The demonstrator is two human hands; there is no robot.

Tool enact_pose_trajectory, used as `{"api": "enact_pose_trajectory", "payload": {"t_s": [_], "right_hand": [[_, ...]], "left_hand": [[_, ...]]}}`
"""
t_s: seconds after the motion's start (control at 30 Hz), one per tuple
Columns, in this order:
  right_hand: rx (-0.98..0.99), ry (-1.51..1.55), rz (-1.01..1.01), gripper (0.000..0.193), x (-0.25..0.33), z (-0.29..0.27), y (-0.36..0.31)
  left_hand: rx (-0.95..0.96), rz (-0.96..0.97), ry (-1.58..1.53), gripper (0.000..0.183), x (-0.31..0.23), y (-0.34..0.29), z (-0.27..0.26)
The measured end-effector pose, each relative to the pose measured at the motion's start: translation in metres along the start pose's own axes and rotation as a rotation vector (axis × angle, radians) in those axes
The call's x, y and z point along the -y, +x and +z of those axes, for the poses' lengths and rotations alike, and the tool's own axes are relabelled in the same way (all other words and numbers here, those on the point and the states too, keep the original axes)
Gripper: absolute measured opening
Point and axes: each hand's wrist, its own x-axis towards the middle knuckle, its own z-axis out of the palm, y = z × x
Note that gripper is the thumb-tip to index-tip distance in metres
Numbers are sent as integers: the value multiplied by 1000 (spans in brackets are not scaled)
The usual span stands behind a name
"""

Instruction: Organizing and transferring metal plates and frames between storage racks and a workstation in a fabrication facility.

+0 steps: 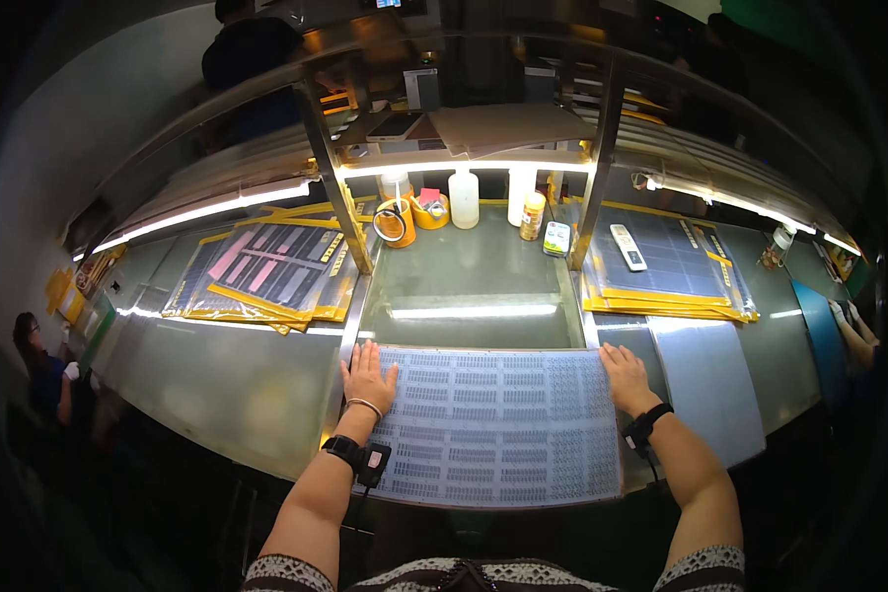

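Note:
A bluish-grey rectangular panel (493, 424) with rows of small dark printed patterns lies flat at the front of the glass-topped table, its near edge close to me. My left hand (369, 380) rests flat on its far left corner, fingers stretched out and pointing away from me. At the far right corner, my right hand (627, 377) lies along the panel's edge with fingers extended. Neither hand is wrapped around anything. Each wrist wears a black strap; a small box shows on the left one.
Yellow-edged film sheets (276, 266) are stacked at left, and more yellow-edged sheets (661, 261) at right carry a white remote (628, 247). A plain pale panel (705, 380) lies right of my hand. Bottles (464, 200) and tape rolls (395, 223) stand behind, between metal posts (602, 158). Other people work at both sides.

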Motion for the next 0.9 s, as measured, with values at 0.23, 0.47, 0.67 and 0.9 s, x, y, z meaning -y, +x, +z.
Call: {"api": "enact_pose_trajectory", "payload": {"t_s": [0.23, 0.47, 0.67, 0.9], "right_hand": [[-2, 57, -49, 52, 18, -8, -60], [72, 265, 39, 47, 110, -85, -232], [-197, 1515, 882, 30, 83, -20, -271], [364, 2094, 915, 36, 57, -35, -226]], "left_hand": [[65, -39, 32, 65, -11, -1, -8], [66, -46, 65, 68, 4, -1, -4], [354, 363, -74, 72, -33, -82, -34], [900, -596, -1424, 40, 40, -244, -125]]}}
